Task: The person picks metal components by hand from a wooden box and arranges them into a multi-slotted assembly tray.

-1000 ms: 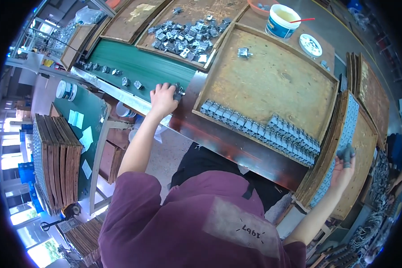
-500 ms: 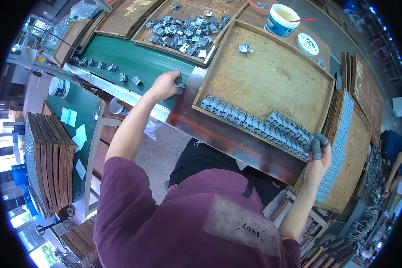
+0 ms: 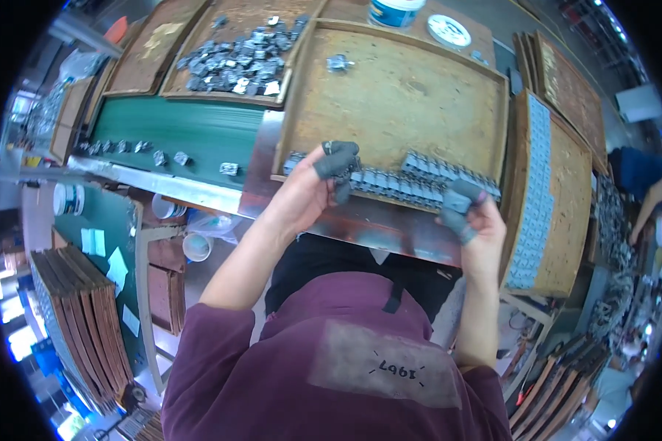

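Observation:
My left hand (image 3: 320,175), with grey covers on some fingers, is above the near left edge of the shallow wooden tray (image 3: 397,95). Its fingers curl together, and what they hold is hidden. Over the tray's near right edge, my right hand (image 3: 477,220) pinches a small grey block-shaped part (image 3: 458,202) between covered fingertips. Rows of like metal parts (image 3: 397,185) line the tray's near side, with a shorter second row (image 3: 438,167) behind at the right. A lone metal part (image 3: 337,63) lies near the tray's far left corner.
Left of the tray, a green belt (image 3: 176,121) carries several spaced parts (image 3: 229,169). Behind it, another tray holds a heap of metal parts (image 3: 239,62). A white-and-blue bucket (image 3: 396,13) and white lid (image 3: 449,31) stand beyond. A filled tray (image 3: 559,198) lies to the right.
My left hand has come from the belt rightward to the tray's near edge. My right hand has drawn back from the end of the rows toward me. The whole view has shifted.

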The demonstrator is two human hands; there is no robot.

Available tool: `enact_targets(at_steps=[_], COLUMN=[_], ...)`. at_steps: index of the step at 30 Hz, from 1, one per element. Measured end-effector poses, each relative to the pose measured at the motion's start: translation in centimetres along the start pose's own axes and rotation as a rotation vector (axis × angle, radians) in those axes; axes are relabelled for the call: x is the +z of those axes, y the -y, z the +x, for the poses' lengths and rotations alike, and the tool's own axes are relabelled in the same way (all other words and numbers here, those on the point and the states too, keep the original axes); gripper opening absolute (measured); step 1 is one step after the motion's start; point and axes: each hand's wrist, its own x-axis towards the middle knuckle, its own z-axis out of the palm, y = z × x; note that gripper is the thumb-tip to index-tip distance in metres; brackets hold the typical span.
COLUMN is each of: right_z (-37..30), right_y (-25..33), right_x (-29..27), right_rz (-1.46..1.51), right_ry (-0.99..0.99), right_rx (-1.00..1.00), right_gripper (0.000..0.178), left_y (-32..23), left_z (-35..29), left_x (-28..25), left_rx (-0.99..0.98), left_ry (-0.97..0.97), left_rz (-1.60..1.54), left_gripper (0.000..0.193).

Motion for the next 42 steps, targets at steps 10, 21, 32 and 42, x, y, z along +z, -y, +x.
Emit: enact_targets(at_steps=[10, 21, 32, 42], right_z=[-1.1, -0.3, 0.4, -0.2], right_y=[2.4, 2.2, -0.5, 0.6], right_x=[1.5, 2.0, 0.4, -1.5], right_rz=[-0.924, -0.983, -0.997, -0.79], right_ry=[0.147, 0.231, 0.054, 0.156], right_rx=[-0.423, -0.504, -0.481, -0.281], right_gripper=[0.039, 0.035, 0.026, 0.027], left_y=[1.6, 4.2, 5.4, 1.9], left_z=[-1.0, -1.1, 1.1, 1.7], left_x=[3.8, 6.5, 7.1, 4.9], left_rx=[-0.041, 0.231, 0.435, 0.316], left_ry=[0.175, 0.079, 0.263, 0.51], left_rz=[0.317, 0.658, 0.749, 1.201], left_gripper=[0.031, 0.023, 0.043, 0.047])
